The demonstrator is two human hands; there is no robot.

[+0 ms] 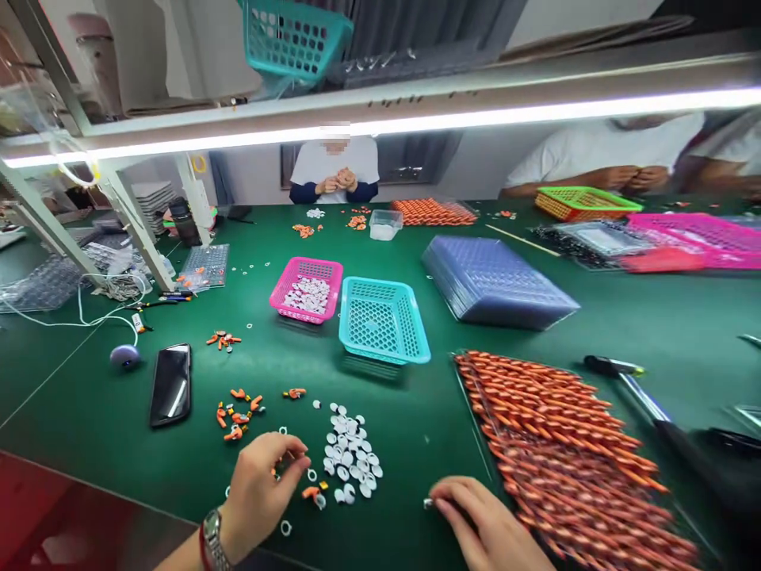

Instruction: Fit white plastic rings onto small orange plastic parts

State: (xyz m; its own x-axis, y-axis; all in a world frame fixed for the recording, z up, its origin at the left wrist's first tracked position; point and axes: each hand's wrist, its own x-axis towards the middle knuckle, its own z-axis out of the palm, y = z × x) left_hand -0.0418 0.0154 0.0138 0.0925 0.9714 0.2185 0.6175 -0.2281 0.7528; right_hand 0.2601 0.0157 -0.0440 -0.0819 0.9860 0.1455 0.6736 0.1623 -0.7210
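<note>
My left hand (261,484) pinches a small part beside the white rings (350,456); right fingers (457,507) curl on the desk (416,428), their grip unclear. Two baskets (384,317) upper middle, open green between.

Bright strip light (416,123) overhead, glare blown out; green table (285,365) evenly lit, soft shadows under baskets; wide-angle bending at edges, right edge blurred.

Small-parts assembly workshop. You sit at a long green bench (285,373) under a strip light (416,123), with parts baskets (384,321), stacked blister trays (496,281), and co-workers (334,170) seated opposite.
</note>
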